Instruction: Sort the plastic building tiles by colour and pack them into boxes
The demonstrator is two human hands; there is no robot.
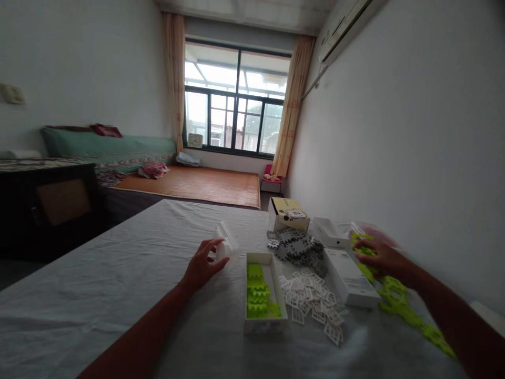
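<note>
Covering blurred green pieces (pixel 394 297), right hand (pixel 381 259) hides its grip; left hand (pixel 203 266) loosely cups clear bag (pixel 225 246).

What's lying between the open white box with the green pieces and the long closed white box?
In the head view, a loose heap of white pieces lies on the sheet between the open box and the closed box.

Low in the centre of the frame we see the left hand (pixel 203 263) touching a clear plastic bag (pixel 225 246), beside a white box (pixel 263 321) of lime-green pieces (pixel 258 296). At lower right, the right hand (pixel 381 258) rests on loose green pieces (pixel 398 301).
</note>
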